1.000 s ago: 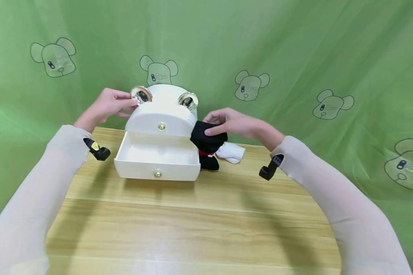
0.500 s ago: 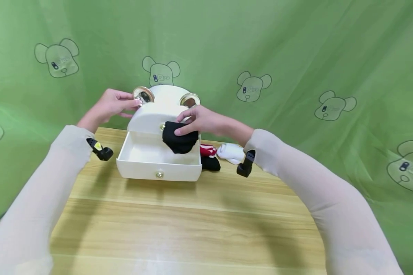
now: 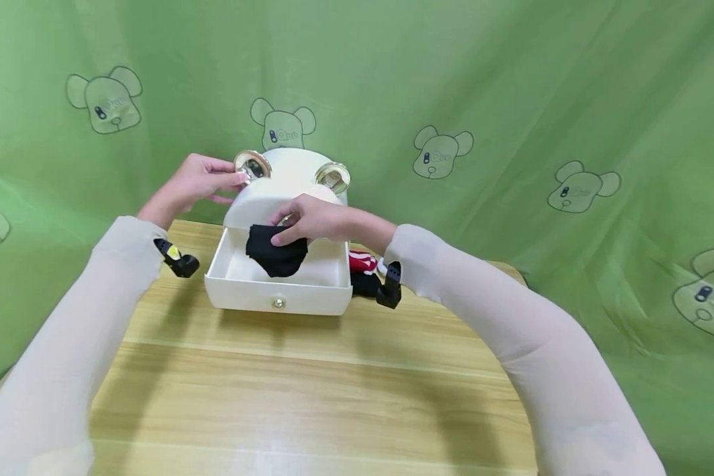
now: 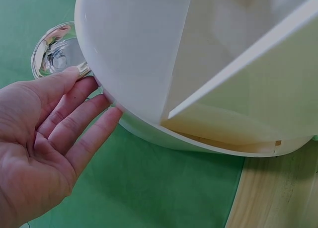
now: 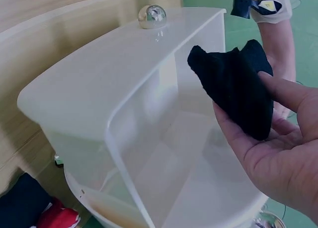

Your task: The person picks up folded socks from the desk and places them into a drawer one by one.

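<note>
A white storage box (image 3: 293, 166) with two shiny round frog-eye ornaments stands at the back of the table, its lower drawer (image 3: 315, 301) pulled out. My left hand (image 3: 198, 182) holds the box at the left ornament (image 4: 54, 51): the thumb is on the metal neck, the fingertips against the box's side. Above the drawer opening, my right hand (image 3: 315, 217) pinches a folded black sock (image 3: 276, 254) between thumb and fingers. In the right wrist view, the sock (image 5: 238, 84) hangs over the drawer, apart from its walls. The drawer's visible floor is bare.
Right of the drawer lie a red-and-white folded sock (image 3: 363, 261) and a black one (image 3: 365, 284). A white rolled sock is mostly hidden behind my right sleeve. A green curtain (image 3: 488, 86) hangs behind the wooden table (image 3: 309, 390).
My right hand has carried the black sock left from beside the box to over the open drawer, uncovering the red-and-white sock. My left hand keeps its place on the box.
</note>
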`<action>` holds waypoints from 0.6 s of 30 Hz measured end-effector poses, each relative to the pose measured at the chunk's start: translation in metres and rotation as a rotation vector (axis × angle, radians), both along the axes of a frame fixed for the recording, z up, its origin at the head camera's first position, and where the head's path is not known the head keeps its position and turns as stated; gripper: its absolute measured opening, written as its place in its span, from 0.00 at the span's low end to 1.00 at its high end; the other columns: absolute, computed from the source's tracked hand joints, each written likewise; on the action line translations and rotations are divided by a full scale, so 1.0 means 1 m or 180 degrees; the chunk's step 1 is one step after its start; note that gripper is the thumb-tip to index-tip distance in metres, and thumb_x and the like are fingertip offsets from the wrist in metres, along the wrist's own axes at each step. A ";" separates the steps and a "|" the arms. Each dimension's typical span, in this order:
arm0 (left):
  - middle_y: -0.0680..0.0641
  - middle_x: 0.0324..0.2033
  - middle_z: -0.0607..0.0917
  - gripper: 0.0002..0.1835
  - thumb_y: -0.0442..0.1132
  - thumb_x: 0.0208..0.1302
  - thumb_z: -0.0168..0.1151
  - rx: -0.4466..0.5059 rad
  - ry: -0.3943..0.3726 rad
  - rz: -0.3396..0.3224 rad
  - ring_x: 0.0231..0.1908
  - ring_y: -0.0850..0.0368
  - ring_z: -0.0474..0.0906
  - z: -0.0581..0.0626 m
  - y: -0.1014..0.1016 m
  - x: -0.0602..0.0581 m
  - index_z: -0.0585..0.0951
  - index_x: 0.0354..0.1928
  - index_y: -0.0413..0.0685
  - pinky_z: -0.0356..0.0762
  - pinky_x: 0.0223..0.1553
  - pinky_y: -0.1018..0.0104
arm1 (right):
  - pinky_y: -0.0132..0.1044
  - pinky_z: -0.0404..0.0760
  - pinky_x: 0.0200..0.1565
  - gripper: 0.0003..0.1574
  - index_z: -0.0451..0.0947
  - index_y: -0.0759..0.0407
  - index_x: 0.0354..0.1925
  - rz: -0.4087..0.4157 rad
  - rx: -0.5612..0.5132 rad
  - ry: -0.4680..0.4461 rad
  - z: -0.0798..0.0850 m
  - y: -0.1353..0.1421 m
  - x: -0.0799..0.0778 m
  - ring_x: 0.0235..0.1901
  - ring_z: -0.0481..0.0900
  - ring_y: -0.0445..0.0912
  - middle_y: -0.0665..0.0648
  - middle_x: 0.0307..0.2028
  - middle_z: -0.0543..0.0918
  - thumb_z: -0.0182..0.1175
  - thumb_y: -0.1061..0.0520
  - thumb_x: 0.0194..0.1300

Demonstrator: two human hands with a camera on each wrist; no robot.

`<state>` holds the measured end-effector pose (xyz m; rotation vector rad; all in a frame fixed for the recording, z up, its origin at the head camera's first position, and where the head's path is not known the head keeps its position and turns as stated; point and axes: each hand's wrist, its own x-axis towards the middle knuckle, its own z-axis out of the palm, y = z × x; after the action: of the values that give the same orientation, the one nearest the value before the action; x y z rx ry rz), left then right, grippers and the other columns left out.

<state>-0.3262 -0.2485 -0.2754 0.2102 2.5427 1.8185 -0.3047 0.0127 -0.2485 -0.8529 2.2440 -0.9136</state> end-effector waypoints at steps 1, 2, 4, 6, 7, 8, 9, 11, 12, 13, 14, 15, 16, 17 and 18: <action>0.53 0.41 0.92 0.26 0.41 0.70 0.66 0.0005 -0.0005 -0.0002 0.36 0.68 0.87 0.000 0.001 0.000 0.75 0.64 0.33 0.92 0.45 0.63 | 0.30 0.83 0.38 0.20 0.79 0.59 0.57 0.0040 0.0064 0.0042 -0.001 -0.002 0.000 0.41 0.79 0.40 0.54 0.45 0.86 0.67 0.58 0.69; 0.53 0.41 0.92 0.26 0.41 0.70 0.66 0.0007 -0.0006 -0.0001 0.36 0.68 0.87 0.000 0.001 0.001 0.75 0.64 0.33 0.92 0.45 0.63 | 0.30 0.84 0.40 0.21 0.79 0.59 0.58 0.0079 0.0118 0.0063 -0.002 -0.004 -0.001 0.43 0.79 0.40 0.54 0.48 0.86 0.67 0.58 0.69; 0.53 0.41 0.92 0.26 0.41 0.70 0.66 0.0012 -0.0007 0.0004 0.36 0.68 0.87 0.000 0.001 0.001 0.75 0.64 0.33 0.92 0.44 0.63 | 0.31 0.86 0.43 0.24 0.78 0.59 0.61 0.0144 0.0207 0.0080 -0.003 -0.008 -0.001 0.47 0.79 0.41 0.56 0.53 0.85 0.67 0.57 0.69; 0.54 0.40 0.92 0.26 0.41 0.70 0.66 0.0021 -0.0014 0.0014 0.36 0.68 0.87 0.000 0.001 0.002 0.75 0.64 0.33 0.92 0.44 0.64 | 0.33 0.87 0.46 0.26 0.76 0.60 0.63 0.0201 0.0246 0.0033 -0.003 -0.012 -0.001 0.50 0.80 0.42 0.58 0.57 0.84 0.66 0.58 0.69; 0.54 0.40 0.92 0.26 0.41 0.70 0.66 0.0020 -0.0010 0.0019 0.35 0.68 0.87 0.001 0.001 0.003 0.75 0.64 0.33 0.92 0.44 0.64 | 0.34 0.88 0.46 0.27 0.76 0.61 0.64 0.0229 0.0266 0.0016 -0.003 -0.014 -0.001 0.51 0.80 0.43 0.59 0.58 0.83 0.65 0.59 0.69; 0.54 0.40 0.92 0.26 0.41 0.70 0.66 0.0020 -0.0006 0.0022 0.35 0.68 0.87 0.001 0.002 0.003 0.75 0.64 0.33 0.92 0.44 0.64 | 0.34 0.88 0.47 0.28 0.75 0.61 0.65 0.0256 0.0289 0.0020 -0.004 -0.016 -0.001 0.51 0.80 0.43 0.60 0.58 0.83 0.65 0.59 0.69; 0.54 0.40 0.92 0.26 0.41 0.70 0.66 0.0028 -0.0009 0.0022 0.36 0.68 0.87 0.001 0.002 0.003 0.75 0.64 0.33 0.92 0.44 0.64 | 0.34 0.88 0.47 0.28 0.75 0.61 0.66 0.0278 0.0317 0.0044 -0.004 -0.017 -0.001 0.52 0.80 0.44 0.60 0.59 0.82 0.65 0.59 0.70; 0.55 0.39 0.92 0.26 0.41 0.70 0.66 0.0039 -0.0011 0.0022 0.35 0.68 0.87 0.001 0.002 0.004 0.75 0.64 0.32 0.92 0.44 0.64 | 0.33 0.88 0.46 0.28 0.75 0.61 0.66 0.0322 0.0366 0.0119 -0.005 -0.021 -0.001 0.52 0.79 0.43 0.60 0.59 0.82 0.65 0.58 0.70; 0.55 0.39 0.92 0.26 0.40 0.70 0.66 0.0045 -0.0010 0.0022 0.35 0.68 0.87 0.001 0.002 0.004 0.75 0.64 0.32 0.92 0.44 0.65 | 0.33 0.88 0.45 0.28 0.75 0.61 0.66 0.0348 0.0399 0.0177 -0.006 -0.022 -0.001 0.53 0.79 0.43 0.59 0.59 0.83 0.65 0.57 0.70; 0.56 0.38 0.92 0.26 0.40 0.70 0.66 0.0053 -0.0016 0.0022 0.35 0.68 0.87 0.001 0.002 0.004 0.75 0.64 0.32 0.92 0.43 0.65 | 0.32 0.88 0.44 0.28 0.76 0.60 0.66 0.0372 0.0427 0.0239 -0.008 -0.023 -0.001 0.53 0.80 0.43 0.59 0.59 0.83 0.65 0.57 0.70; 0.56 0.38 0.92 0.26 0.40 0.71 0.66 0.0060 -0.0021 0.0020 0.35 0.68 0.87 0.001 0.002 0.004 0.75 0.64 0.32 0.92 0.43 0.65 | 0.32 0.88 0.43 0.28 0.76 0.59 0.65 0.0393 0.0448 0.0298 -0.009 -0.024 -0.001 0.53 0.80 0.43 0.58 0.59 0.83 0.66 0.56 0.70; 0.56 0.38 0.92 0.26 0.40 0.70 0.66 0.0072 -0.0026 0.0017 0.35 0.68 0.87 0.001 0.002 0.004 0.75 0.64 0.32 0.92 0.43 0.65 | 0.32 0.88 0.42 0.27 0.77 0.59 0.65 0.0404 0.0450 0.0319 -0.011 -0.026 -0.001 0.53 0.80 0.42 0.58 0.60 0.83 0.66 0.56 0.70; 0.56 0.38 0.92 0.26 0.40 0.71 0.66 0.0079 -0.0023 0.0015 0.35 0.68 0.87 0.000 0.002 0.004 0.75 0.64 0.32 0.92 0.43 0.65 | 0.33 0.88 0.42 0.27 0.77 0.59 0.65 0.0406 0.0438 0.0314 -0.013 -0.027 -0.001 0.53 0.80 0.42 0.58 0.60 0.83 0.66 0.56 0.70; 0.56 0.38 0.92 0.26 0.40 0.70 0.66 0.0084 -0.0023 0.0015 0.35 0.68 0.87 0.000 0.001 0.003 0.75 0.64 0.32 0.92 0.43 0.65 | 0.33 0.88 0.42 0.27 0.77 0.59 0.64 0.0405 0.0425 0.0309 -0.015 -0.028 0.000 0.52 0.80 0.42 0.58 0.60 0.83 0.66 0.55 0.70; 0.56 0.38 0.92 0.26 0.40 0.70 0.66 0.0089 -0.0019 0.0013 0.35 0.68 0.87 -0.001 0.001 0.002 0.75 0.64 0.32 0.92 0.43 0.66 | 0.34 0.88 0.41 0.27 0.77 0.59 0.64 0.0406 0.0404 0.0293 -0.017 -0.029 0.000 0.52 0.80 0.42 0.58 0.59 0.84 0.66 0.56 0.70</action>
<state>-0.3237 -0.2472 -0.2759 0.1999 2.5170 1.8540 -0.3046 -0.0161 -0.2654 -0.9844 2.2686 -0.6786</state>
